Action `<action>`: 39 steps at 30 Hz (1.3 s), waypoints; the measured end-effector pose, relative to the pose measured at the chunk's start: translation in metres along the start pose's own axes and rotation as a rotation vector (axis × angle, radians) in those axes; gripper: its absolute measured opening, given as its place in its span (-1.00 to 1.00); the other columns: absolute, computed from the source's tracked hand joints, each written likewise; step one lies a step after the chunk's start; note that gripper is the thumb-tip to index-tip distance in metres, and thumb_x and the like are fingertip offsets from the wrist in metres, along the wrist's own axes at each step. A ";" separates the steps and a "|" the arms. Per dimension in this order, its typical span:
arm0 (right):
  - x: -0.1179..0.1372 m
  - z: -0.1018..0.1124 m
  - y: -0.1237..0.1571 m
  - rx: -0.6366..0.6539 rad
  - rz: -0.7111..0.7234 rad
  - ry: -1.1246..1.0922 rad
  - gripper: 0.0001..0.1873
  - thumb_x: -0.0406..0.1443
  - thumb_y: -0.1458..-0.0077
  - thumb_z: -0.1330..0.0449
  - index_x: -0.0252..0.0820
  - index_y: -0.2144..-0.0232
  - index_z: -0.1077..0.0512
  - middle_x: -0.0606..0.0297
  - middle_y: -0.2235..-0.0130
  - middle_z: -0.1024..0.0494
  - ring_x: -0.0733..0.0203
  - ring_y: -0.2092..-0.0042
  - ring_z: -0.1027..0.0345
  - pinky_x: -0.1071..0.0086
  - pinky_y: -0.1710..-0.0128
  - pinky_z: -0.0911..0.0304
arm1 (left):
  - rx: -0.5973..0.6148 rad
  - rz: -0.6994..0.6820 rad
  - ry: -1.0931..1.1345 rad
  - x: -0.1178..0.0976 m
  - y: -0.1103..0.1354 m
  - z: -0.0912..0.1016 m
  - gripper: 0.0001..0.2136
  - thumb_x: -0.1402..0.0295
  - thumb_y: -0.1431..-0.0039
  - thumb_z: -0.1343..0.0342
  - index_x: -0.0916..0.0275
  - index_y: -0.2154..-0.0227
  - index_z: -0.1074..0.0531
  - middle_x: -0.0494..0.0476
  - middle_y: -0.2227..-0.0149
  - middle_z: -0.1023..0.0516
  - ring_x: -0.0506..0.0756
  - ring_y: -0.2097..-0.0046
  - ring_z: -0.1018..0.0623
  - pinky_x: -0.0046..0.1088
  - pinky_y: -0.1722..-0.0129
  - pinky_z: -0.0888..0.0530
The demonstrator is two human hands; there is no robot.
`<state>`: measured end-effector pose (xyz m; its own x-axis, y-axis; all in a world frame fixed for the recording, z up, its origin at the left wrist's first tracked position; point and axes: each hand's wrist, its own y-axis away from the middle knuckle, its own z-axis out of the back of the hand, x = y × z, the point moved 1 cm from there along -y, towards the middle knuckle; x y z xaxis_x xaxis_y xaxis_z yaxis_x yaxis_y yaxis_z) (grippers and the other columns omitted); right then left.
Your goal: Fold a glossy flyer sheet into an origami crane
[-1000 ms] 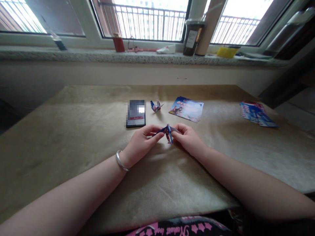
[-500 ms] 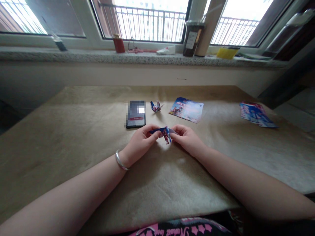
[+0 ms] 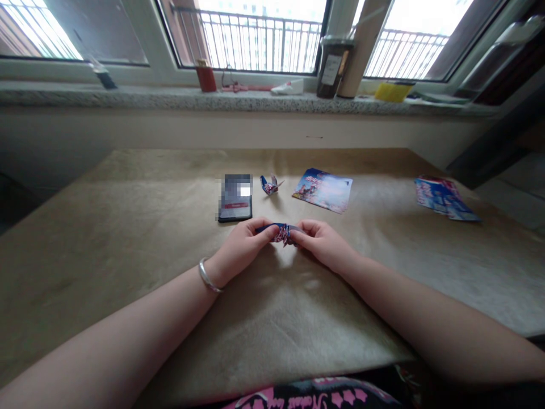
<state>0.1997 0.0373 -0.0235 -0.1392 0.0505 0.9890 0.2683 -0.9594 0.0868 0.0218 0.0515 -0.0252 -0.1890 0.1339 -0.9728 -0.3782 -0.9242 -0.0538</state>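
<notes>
Between my two hands is a small folded paper figure [image 3: 283, 233], blue with a pinkish print. My left hand [image 3: 250, 238], with a silver bangle at the wrist, pinches its left side between thumb and fingers. On the right side, my right hand [image 3: 320, 238] grips it the same way, and the fingers cover both ends. A finished-looking folded paper crane [image 3: 270, 184] in similar colours stands on the table beyond my hands. Left of it lies a phone [image 3: 235, 199] with its screen partly blurred out.
A stack of printed blue sheets [image 3: 324, 190] lies right of the crane, and more printed sheets [image 3: 445, 199] are fanned at the far right. The tan table [image 3: 128, 255] ends below a stone windowsill [image 3: 149, 99] holding a red container [image 3: 206, 76] and a dark lidded tub [image 3: 333, 67].
The paper figure has tipped and looks flatter, its upright part now lower. My right thumb has shifted over its right part, and my left thumb has moved slightly inward.
</notes>
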 end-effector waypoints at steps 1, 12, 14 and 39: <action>0.000 0.000 0.000 0.001 0.001 -0.006 -0.58 0.03 0.15 -0.27 -0.20 0.59 -0.35 0.45 0.59 -0.31 0.40 0.53 -0.08 0.44 0.51 0.03 | -0.003 0.019 0.047 0.001 0.000 0.000 -0.73 0.15 -0.09 -0.15 0.30 0.39 -0.51 0.10 0.37 -0.57 0.05 0.32 -0.49 -0.47 0.27 -0.38; -0.012 0.002 -0.003 -0.028 -0.086 -0.266 -0.56 0.02 0.30 -0.38 -0.22 0.59 -0.38 0.41 0.53 -0.42 0.39 0.46 -0.20 0.46 0.40 -0.12 | 0.001 0.188 0.564 0.009 -0.003 -0.003 -0.74 0.24 0.09 -0.33 0.34 0.44 -0.49 0.05 0.41 -0.55 -0.04 0.35 -0.50 -0.53 0.24 -0.41; -0.014 0.003 -0.005 -0.029 -0.094 -0.288 -0.56 0.00 0.31 -0.39 -0.21 0.62 -0.37 0.43 0.56 -0.41 0.40 0.48 -0.19 0.46 0.41 -0.12 | -0.004 0.197 0.595 0.008 -0.003 -0.004 -0.74 0.25 0.10 -0.34 0.34 0.45 -0.48 0.05 0.40 -0.54 -0.04 0.35 -0.50 -0.51 0.24 -0.43; -0.016 0.006 -0.007 0.013 -0.104 -0.363 -0.63 -0.05 0.29 -0.41 -0.23 0.57 -0.47 0.35 0.49 -0.53 0.39 0.42 -0.32 0.48 0.39 -0.21 | 0.061 0.227 0.469 0.013 -0.005 -0.003 -0.75 0.23 0.05 -0.31 0.32 0.38 -0.55 0.13 0.32 -0.58 -0.01 0.31 -0.51 -0.53 0.28 -0.46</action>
<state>0.2054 0.0453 -0.0389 0.1798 0.2447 0.9528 0.2828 -0.9405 0.1882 0.0242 0.0567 -0.0381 0.1482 -0.2552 -0.9555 -0.4298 -0.8867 0.1702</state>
